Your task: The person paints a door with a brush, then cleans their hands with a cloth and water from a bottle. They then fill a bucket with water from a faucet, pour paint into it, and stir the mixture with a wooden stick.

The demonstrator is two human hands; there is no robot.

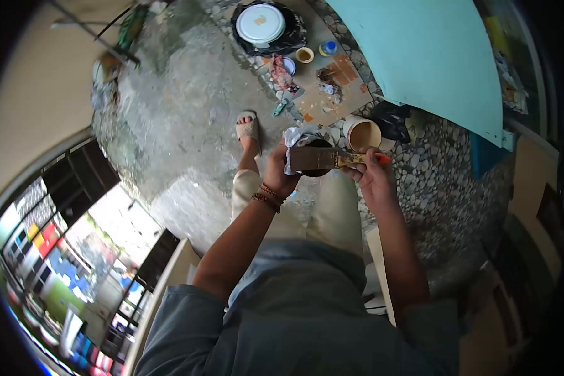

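Only one view, from cam worn on the person's head. It is looking steeply down and a bit fwd, over the person's own chest and legs to the floor. The lens is wide fisheye, so edges are bending and corners are going dark. The left hand (pixel 281 169) and right hand (pixel 371 175) are sitting near the centre, quite close to cam. The cardboard (pixel 332 94) on the ground is lying farther, towards the top.

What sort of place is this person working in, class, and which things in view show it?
Probably an informal outdoor painting spot: rough concrete and pebble floor, open tan paint tub, large turquoise painted board, and a flat wooden-handled paintbrush.
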